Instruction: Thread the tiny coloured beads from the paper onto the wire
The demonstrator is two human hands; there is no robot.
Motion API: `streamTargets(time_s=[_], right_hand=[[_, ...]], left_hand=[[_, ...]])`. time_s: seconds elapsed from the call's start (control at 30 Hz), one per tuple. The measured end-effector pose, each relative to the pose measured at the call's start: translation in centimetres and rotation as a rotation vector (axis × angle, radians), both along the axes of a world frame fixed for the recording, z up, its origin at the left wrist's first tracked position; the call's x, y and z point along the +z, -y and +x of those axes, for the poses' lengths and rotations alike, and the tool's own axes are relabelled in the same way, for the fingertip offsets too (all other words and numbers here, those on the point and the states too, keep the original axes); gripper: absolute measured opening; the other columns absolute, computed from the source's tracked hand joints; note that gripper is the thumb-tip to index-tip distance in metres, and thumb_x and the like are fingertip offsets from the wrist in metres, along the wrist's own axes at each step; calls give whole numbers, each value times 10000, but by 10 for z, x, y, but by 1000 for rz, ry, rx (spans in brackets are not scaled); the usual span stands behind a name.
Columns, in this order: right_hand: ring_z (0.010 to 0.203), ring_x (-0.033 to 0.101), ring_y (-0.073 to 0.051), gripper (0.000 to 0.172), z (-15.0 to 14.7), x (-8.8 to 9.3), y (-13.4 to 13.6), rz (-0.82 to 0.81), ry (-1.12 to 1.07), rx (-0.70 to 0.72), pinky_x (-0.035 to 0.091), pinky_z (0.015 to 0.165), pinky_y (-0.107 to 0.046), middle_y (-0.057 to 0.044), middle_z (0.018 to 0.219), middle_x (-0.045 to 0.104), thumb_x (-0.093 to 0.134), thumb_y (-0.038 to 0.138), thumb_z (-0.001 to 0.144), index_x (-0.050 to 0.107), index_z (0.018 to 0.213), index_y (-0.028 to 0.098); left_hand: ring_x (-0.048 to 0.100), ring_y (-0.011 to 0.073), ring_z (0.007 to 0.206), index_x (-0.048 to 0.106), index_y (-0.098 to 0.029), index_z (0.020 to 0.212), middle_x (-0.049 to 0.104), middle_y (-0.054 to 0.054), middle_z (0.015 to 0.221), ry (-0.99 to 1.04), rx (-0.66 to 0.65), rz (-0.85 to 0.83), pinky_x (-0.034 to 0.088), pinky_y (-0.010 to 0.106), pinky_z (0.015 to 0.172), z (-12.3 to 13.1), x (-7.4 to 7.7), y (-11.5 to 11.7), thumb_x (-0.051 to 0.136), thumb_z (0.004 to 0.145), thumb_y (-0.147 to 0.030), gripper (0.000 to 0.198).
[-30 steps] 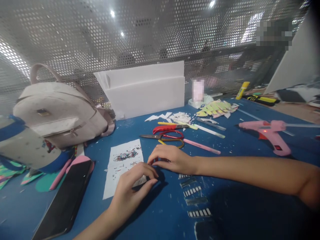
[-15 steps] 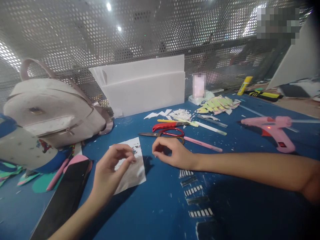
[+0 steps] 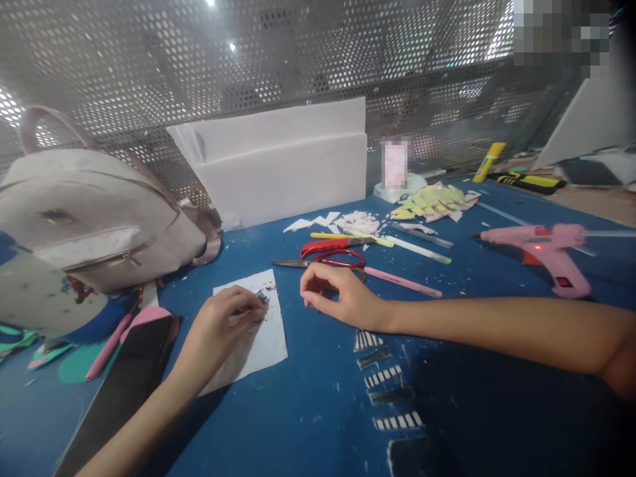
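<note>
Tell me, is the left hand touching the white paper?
Touching. The head view shows the left hand lying on the white paper, its fingertips pressed onto the small dark bits there, with no gap.

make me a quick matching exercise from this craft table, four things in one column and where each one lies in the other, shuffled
Things:
1. glue gun
2. backpack
3. phone
4. scissors

Places:
A. far left, against the perforated wall
B. just beyond the right hand
C. right side of the table
D. near left, beside the left hand and the white paper

Pairs: 1-C, 2-A, 3-D, 4-B
</note>
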State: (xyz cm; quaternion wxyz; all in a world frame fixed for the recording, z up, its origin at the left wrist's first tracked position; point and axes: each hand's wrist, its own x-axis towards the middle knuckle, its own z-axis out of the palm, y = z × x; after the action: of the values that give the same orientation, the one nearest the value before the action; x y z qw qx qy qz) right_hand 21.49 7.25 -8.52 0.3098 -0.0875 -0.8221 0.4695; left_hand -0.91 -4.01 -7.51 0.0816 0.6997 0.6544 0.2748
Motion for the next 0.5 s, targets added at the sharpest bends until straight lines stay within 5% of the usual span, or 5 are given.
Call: streamTargets(time_s=[0.5], right_hand=[[719,572,-118,62,1,-1,-1,11,-1,6,482,677,-271,-16,835,581,479,234,919,521,901,192]], left_hand=[[665,199,787,700,-215,774,706,45,856,0,-26,-56,507,318,720,-3,-1,2,604,810,-250,109]])
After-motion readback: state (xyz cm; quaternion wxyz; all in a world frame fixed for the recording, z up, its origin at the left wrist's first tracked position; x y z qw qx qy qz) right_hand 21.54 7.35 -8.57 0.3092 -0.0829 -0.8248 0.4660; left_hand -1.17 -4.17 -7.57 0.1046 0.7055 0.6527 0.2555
